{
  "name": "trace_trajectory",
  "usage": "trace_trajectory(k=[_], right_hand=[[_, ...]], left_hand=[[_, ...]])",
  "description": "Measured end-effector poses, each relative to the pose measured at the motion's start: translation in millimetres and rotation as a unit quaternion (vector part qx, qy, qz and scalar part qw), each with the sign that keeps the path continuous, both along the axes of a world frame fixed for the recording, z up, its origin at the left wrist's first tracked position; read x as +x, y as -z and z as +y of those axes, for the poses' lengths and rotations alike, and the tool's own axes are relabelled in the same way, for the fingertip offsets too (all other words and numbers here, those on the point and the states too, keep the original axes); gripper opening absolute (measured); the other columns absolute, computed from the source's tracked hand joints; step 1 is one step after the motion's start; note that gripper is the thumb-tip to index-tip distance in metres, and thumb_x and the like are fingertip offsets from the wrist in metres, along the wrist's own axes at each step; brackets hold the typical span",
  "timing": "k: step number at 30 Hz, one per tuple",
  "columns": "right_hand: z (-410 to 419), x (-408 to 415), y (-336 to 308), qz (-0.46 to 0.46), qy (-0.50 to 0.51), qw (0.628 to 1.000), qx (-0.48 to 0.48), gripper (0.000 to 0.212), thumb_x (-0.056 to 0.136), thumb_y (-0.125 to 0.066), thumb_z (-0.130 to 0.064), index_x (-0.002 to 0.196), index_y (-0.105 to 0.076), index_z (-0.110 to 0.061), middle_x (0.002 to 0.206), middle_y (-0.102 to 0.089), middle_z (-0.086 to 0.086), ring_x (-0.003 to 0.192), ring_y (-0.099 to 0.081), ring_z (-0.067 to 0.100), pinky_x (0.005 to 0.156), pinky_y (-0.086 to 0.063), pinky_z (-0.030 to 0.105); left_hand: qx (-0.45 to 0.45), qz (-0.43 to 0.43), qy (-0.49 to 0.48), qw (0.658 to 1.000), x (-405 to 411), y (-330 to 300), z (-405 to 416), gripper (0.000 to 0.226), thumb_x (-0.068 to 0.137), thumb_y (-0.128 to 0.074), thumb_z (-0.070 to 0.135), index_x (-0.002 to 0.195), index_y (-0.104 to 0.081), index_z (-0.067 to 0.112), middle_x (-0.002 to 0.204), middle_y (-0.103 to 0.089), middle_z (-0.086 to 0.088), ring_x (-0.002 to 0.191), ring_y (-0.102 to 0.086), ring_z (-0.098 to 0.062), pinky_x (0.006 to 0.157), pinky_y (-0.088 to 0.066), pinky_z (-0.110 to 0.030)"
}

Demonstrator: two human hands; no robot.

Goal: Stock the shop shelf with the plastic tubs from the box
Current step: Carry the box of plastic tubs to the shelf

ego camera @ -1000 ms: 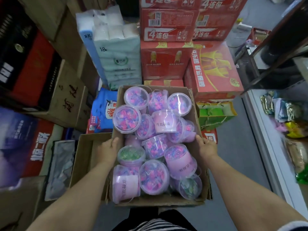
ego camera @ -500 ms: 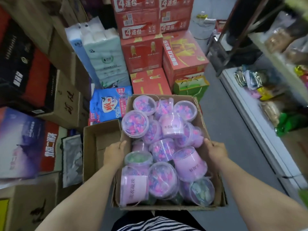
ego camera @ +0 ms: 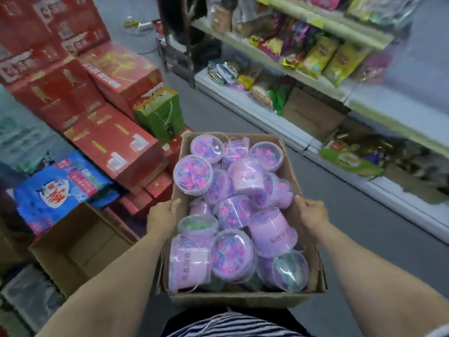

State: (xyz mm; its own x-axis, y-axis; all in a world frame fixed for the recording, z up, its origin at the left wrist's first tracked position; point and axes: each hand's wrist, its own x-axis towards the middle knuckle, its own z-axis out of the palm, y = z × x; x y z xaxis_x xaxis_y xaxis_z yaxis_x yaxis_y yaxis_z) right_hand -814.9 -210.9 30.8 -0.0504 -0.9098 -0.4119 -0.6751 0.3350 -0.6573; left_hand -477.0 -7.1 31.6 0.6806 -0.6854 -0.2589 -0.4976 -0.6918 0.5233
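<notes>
The shop shelf (ego camera: pixel 301 76) runs away from you on your right side, forward and outward of your right hand (ego camera: pixel 313 214), its tiers crowded with snack packets (ego camera: pixel 323 54); your left hand (ego camera: pixel 162 215) is the farther one from it, with the stacked red cartons (ego camera: pixel 111 132) off beyond it instead. Between your hands sits the box (ego camera: pixel 233 297), its long axis pointing straight away from your body, carried at waist height with both forearms reaching forward and roughly parallel. Each hand clamps a side wall about midway along, thumb hooked over the rim and fingers hidden below. The plastic tubs (ego camera: pixel 233 254) lie heaped inside, between your palms, some on their sides, none yet shelved. I'd judge your right hand should do the placing once the box is set down.
</notes>
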Motion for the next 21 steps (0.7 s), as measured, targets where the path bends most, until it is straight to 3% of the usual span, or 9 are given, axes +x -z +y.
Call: trace_trajectory(k=[3,5,9,13,21], right_hand=[[16,-85,0,0.018,0.063,0.998,0.007,0.052,0.093,-0.061,-0.042,0.075,-0.067,0.006,0.067,-0.058,0.016,0.068,-0.052,0.019,0.067,-0.046,0.034],[28,-143,2,0.020,0.107,0.994,0.006,0.050,0.093,-0.061,-0.042,0.074,-0.069,0.004,0.072,-0.063,0.022,0.070,-0.057,0.022,0.070,-0.050,0.039],[49,-264,6,0.016,0.195,0.981,-0.002,0.052,0.095,-0.060,-0.039,0.069,-0.065,0.005,0.063,-0.055,0.015,0.068,-0.050,0.017,0.063,-0.042,0.034],[66,-383,-1,0.025,0.250,0.968,0.011,0.056,0.095,-0.057,-0.042,0.053,-0.049,-0.007,0.059,-0.051,0.009,0.066,-0.049,0.018,0.061,-0.037,0.030],[107,-616,-34,0.056,0.389,0.920,0.005,0.055,0.094,-0.058,-0.044,0.058,-0.054,-0.003,0.056,-0.047,0.006,0.066,-0.048,0.015,0.057,-0.037,0.030]], left_hand=[[0.003,-0.003,0.081,0.997,-56,-3,-35,0.043,0.098,-0.048,0.036,0.081,-0.070,0.004,0.089,-0.069,-0.026,0.085,-0.063,-0.045,0.070,-0.044,-0.042],[0.008,-0.006,0.135,0.991,-101,-7,-60,0.047,0.098,-0.046,0.040,0.085,-0.072,0.003,0.092,-0.069,-0.026,0.088,-0.063,-0.045,0.072,-0.045,-0.042],[0.024,0.002,0.222,0.975,-210,-14,-113,0.053,0.095,-0.041,0.047,0.085,-0.071,0.005,0.092,-0.070,-0.025,0.087,-0.062,-0.042,0.068,-0.040,-0.036],[0.033,0.011,0.293,0.955,-329,-23,-157,0.060,0.092,-0.038,0.050,0.085,-0.069,-0.002,0.091,-0.068,-0.028,0.088,-0.061,-0.043,0.070,-0.038,-0.036],[0.034,0.016,0.437,0.899,-579,-30,-235,0.052,0.100,-0.045,0.035,0.082,-0.067,-0.008,0.090,-0.067,-0.032,0.090,-0.062,-0.045,0.075,-0.044,-0.041]])
